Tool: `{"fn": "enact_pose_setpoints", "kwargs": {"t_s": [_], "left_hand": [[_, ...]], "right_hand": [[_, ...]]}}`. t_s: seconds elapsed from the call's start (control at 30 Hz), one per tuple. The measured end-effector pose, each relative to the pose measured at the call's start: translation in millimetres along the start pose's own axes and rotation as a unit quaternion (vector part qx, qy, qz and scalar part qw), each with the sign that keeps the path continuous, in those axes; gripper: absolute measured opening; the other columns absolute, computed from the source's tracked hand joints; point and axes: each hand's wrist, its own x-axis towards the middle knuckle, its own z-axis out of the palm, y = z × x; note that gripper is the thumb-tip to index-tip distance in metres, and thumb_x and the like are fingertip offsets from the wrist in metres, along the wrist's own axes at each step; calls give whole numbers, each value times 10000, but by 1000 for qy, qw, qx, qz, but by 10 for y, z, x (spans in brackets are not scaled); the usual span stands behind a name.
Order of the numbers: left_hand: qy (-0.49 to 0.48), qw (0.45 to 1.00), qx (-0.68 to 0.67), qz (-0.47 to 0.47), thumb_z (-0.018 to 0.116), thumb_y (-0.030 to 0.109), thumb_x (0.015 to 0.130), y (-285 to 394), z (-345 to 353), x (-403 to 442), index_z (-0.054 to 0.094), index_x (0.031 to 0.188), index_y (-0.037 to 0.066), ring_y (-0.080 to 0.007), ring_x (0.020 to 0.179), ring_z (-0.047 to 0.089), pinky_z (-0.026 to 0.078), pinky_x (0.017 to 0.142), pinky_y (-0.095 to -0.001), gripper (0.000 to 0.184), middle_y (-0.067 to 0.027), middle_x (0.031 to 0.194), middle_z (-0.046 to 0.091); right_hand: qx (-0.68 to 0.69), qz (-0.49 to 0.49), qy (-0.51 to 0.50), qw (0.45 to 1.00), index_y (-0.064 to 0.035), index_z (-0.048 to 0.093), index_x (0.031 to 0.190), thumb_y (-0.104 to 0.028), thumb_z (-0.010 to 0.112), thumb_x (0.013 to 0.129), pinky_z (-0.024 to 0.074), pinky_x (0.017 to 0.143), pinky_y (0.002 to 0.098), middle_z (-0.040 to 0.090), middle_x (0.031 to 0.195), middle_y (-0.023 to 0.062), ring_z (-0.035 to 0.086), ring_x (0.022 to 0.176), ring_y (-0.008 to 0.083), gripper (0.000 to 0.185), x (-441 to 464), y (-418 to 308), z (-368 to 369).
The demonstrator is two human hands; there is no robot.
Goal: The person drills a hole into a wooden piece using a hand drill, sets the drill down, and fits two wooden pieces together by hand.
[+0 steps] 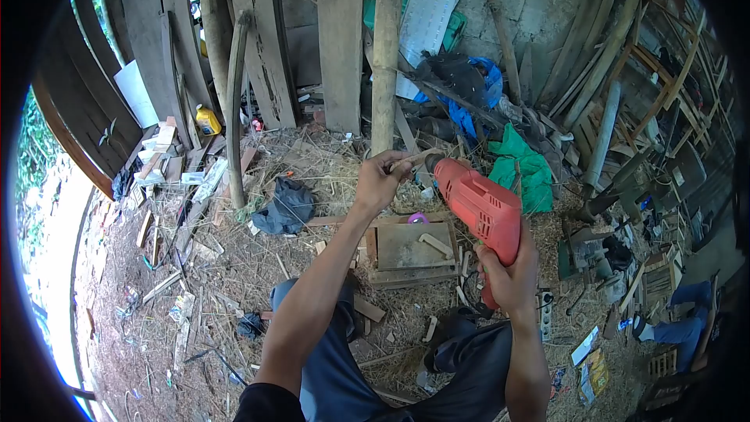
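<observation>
My right hand (513, 275) is wrapped round the handle of a red power drill (483, 205), whose nose points up and to the left. In front of the chuck (434, 162), my left hand (380, 181) pinches a small, slim piece of wood (416, 159). The wood's far end reaches the chuck; whether it is fixed in there I cannot make out. Below both hands stands a low wooden box (410, 247) with a purple ring (418, 219) and a short wood strip (436, 245) on its top.
A wooden post (385, 55) rises just beyond my left hand. Dark cloth (283, 205) and a green sheet (522, 168) lie on the littered ground. A power strip (546, 315) lies at the right, near another person's leg (678, 330). A yellow bottle (208, 120) stands by the planks.
</observation>
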Motion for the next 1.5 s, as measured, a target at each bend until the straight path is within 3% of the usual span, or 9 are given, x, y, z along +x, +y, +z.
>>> {"fn": "enact_pose_setpoints", "kwargs": {"t_s": [0.17,0.47,0.6,0.67,0.8,0.9,0.97,1.07,1.5], "left_hand": [[5,1000,13,11,631,60,926,61,17,-38,665,1097,-32,-111,774,666,530,714,-263,197,-77,897,712],[101,987,121,18,656,77,904,63,76,-25,701,1053,-5,-103,718,679,535,681,-261,177,-69,756,719],[117,985,124,18,647,55,905,28,-5,7,680,1078,-34,-113,711,671,533,674,-260,197,-80,790,716],[135,990,-17,21,638,44,914,0,-91,43,643,1120,-67,-126,738,665,528,678,-258,234,-97,871,707],[110,990,-92,15,611,38,938,63,-64,69,625,1133,-83,-103,727,636,518,659,-240,231,-99,858,693],[95,991,-91,15,617,46,937,17,-58,67,629,1135,-72,-102,737,638,514,679,-239,232,-92,849,694],[62,996,-60,10,620,61,940,-37,-64,79,614,1166,-63,-126,789,654,521,716,-248,258,-95,939,690],[54,996,-66,6,619,67,942,-13,-28,65,620,1161,-59,-119,791,651,519,722,-244,252,-86,927,691],[44,998,-36,28,628,65,936,-32,-25,64,648,1119,-58,-108,753,647,517,704,-242,221,-80,843,702]], "right_hand": [[14,26,-8,1000,23,494,1272,-34,635,788,483,862,372,633,1095,190,646,984,283,507,-10,-64,19],[-1,10,-5,1000,33,486,1276,-21,625,799,497,832,359,642,1056,185,657,940,269,500,-77,-120,29],[20,10,3,1000,49,484,1270,-22,624,803,497,825,357,642,1052,186,654,940,255,493,-103,-91,0],[9,16,0,1000,53,484,1268,-21,626,804,497,820,349,642,1051,176,653,948,245,491,-112,-132,-30],[22,28,6,999,52,484,1267,-18,630,802,499,812,339,641,1042,159,647,929,220,493,-108,-139,-72],[60,12,9,998,45,494,1250,-8,621,799,507,739,313,648,995,138,639,826,176,471,-103,-181,-32],[81,26,-6,996,40,503,1227,5,604,798,498,654,288,655,944,122,614,722,140,442,-104,-241,-37],[73,18,-9,997,41,504,1214,12,593,798,484,609,273,658,915,109,603,678,124,426,-96,-216,-30],[73,48,-12,996,49,496,1220,-5,613,818,500,675,283,648,971,115,618,764,136,422,-80,-212,-26]]}}
